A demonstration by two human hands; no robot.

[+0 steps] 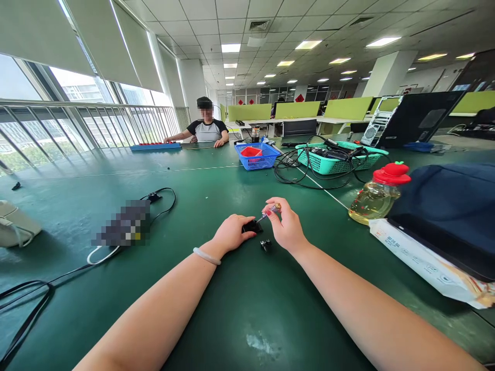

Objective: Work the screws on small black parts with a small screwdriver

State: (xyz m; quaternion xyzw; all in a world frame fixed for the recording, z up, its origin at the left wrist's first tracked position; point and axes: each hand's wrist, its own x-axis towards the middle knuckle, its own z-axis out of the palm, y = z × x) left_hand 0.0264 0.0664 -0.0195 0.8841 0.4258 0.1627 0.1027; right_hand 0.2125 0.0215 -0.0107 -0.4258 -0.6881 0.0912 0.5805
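My left hand, with a pale bangle on its wrist, is closed on a small black block-shaped part against the green tabletop. In my right hand is a small screwdriver, pinched between thumb and fingers. Its handle end looks yellowish, and its shaft slants down to the left, the tip at the black part. Whether the tip sits in a screw is too small to tell. Just below, between my hands, lies a small black piece with shiny metal bits, untouched.
Ahead stand a blue basket and a green basket with black cables. To the right are a red-capped bottle, a white packet and a dark bag. Cables lie left. A person sits across the table.
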